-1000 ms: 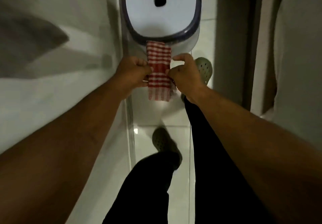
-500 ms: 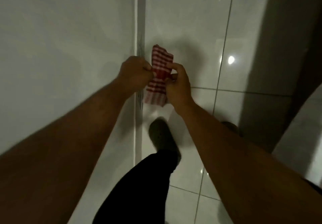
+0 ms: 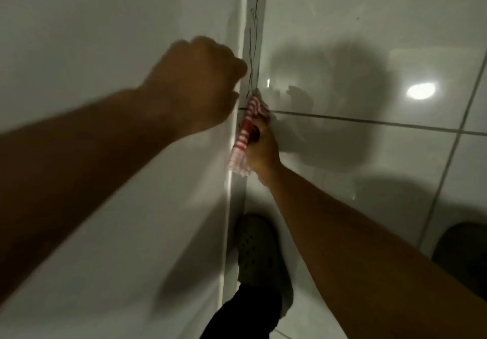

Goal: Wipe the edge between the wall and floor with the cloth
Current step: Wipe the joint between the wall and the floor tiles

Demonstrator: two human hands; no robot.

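Observation:
A red and white checked cloth (image 3: 241, 143) lies against the strip where the white wall (image 3: 105, 35) meets the glossy tiled floor (image 3: 342, 48). My right hand (image 3: 261, 151) grips the cloth low down and presses it onto that edge (image 3: 254, 35), which carries dark scribble-like marks above the cloth. My left hand (image 3: 200, 85) is a closed fist, blurred, held in front of the wall just left of the edge and above the cloth, with nothing seen in it.
My foot in a grey-green perforated clog (image 3: 261, 254) stands on the floor right beside the edge, below the cloth. Another dark shoe (image 3: 463, 257) shows at the right border. A lamp's reflection (image 3: 421, 91) glares on the tiles.
Both hands held the cloth in the air before. Now my left hand has let go, and my right hand has brought the cloth down onto the wall-floor edge. The view has dropped closer to the floor.

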